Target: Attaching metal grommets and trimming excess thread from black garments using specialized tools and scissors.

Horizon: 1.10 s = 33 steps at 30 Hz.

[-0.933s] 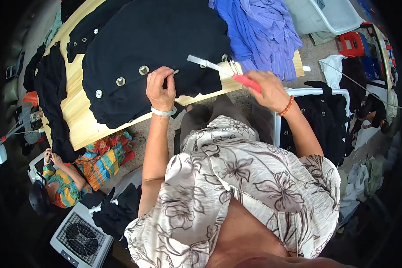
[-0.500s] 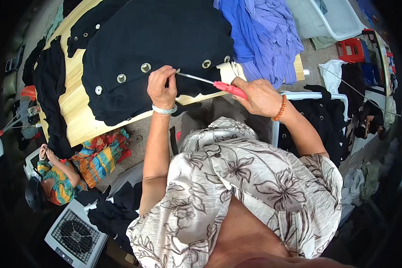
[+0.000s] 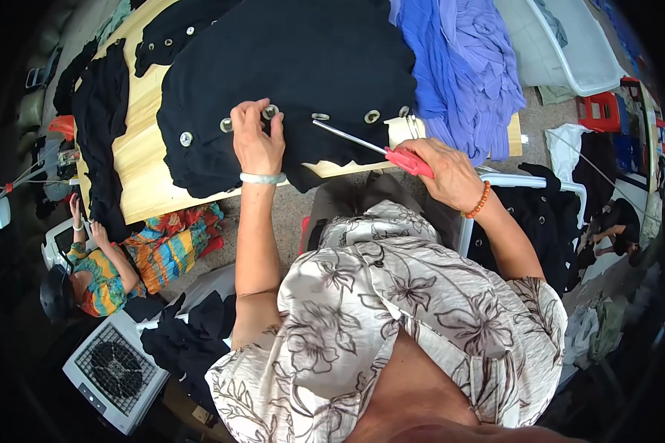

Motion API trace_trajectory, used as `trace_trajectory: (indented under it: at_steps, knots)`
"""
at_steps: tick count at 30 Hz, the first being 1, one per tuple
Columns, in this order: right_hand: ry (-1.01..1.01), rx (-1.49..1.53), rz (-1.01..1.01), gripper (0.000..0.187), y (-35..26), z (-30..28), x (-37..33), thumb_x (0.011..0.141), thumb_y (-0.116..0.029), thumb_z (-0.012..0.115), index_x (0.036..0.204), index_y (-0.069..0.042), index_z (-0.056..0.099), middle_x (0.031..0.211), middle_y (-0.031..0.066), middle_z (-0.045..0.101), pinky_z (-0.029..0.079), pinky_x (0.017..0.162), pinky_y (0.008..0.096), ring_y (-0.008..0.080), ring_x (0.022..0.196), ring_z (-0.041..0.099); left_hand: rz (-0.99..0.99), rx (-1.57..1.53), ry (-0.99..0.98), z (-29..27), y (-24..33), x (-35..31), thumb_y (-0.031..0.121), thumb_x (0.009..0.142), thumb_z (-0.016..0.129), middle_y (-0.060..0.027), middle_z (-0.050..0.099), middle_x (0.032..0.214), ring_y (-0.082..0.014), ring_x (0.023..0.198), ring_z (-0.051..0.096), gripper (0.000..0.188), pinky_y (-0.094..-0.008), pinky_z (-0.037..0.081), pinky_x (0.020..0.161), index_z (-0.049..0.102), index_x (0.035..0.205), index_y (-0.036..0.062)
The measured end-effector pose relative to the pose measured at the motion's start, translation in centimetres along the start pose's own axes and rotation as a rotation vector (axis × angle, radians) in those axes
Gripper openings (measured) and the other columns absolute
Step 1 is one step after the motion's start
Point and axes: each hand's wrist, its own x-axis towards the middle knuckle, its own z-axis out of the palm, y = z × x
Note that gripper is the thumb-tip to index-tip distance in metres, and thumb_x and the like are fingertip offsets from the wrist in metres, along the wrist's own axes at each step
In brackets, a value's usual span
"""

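Black cloth (image 3: 310,52) with a row of round metallic-looking buttons along its near edge lies spread on a wooden table. My left hand (image 3: 259,142) rests on it, thumb and index finger curled round the sides of one button (image 3: 271,112). Just right of that hand, a button (image 3: 321,117) lies at the tip of a red-handled tool with a thin metal shaft (image 3: 351,138). My right hand (image 3: 451,176) is closed round the tool's handle. The tip points left, and I cannot tell whether it touches the cloth. Another button (image 3: 372,117) sits farther right.
Blue-violet fabric (image 3: 469,74) is heaped on the table's right side, near a pale plastic tub (image 3: 569,52). Black garments (image 3: 521,210) fill a white-framed holder at my right. A person in bright patterned clothes (image 3: 111,273) sits at left, by a fan unit (image 3: 118,373).
My left hand has moved left along the row to another button. The tool's tip, earlier at my left fingertips, is now apart from them. The whole view has shifted slightly.
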Motion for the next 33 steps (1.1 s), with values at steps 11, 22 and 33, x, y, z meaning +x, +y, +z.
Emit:
trace_trajectory:
  at_steps: [11, 22, 33]
  knots:
    - [-0.123, -0.044, 0.031, 0.036, -0.1, 0.5, 2.4, 0.083, -0.002, 0.064, 0.118, -0.007, 0.057, 0.106, 0.0148, 0.066, 0.051, 0.083, 0.0429, 0.0354, 0.099, 0.063, 0.008, -0.348, 0.113, -0.2, -2.8, -2.5, -0.014, 0.077, 0.065, -0.0099, 0.067, 0.093, -0.0127, 0.068, 0.061, 0.018, -0.0239, 0.051, 0.063, 0.064, 0.088, 0.0]
    - [-0.187, -0.08, 0.062, 0.039, -1.2, 0.9, 3.6, 0.081, -0.002, 0.066, 0.119, -0.006, 0.058, 0.107, 0.0156, 0.066, 0.051, 0.087, 0.0423, 0.0353, 0.1, 0.063, 0.044, -0.373, 0.189, 0.4, -3.3, -3.2, -0.013, 0.077, 0.068, -0.0116, 0.07, 0.093, -0.0178, 0.077, 0.066, 0.018, -0.0259, 0.053, 0.068, 0.067, 0.088, 0.0002]
    - [-0.258, -0.159, 0.09, 0.032, -3.3, 0.8, 5.7, 0.087, -0.011, 0.064, 0.117, -0.005, 0.056, 0.081, 0.0191, 0.066, 0.05, 0.069, 0.0455, 0.0383, 0.077, 0.066, 0.105, -0.339, 0.219, 0.8, -3.6, -2.9, -0.013, 0.074, 0.069, -0.0116, 0.071, 0.09, -0.0241, 0.083, 0.069, 0.019, -0.031, 0.055, 0.075, 0.068, 0.086, 0.0021]
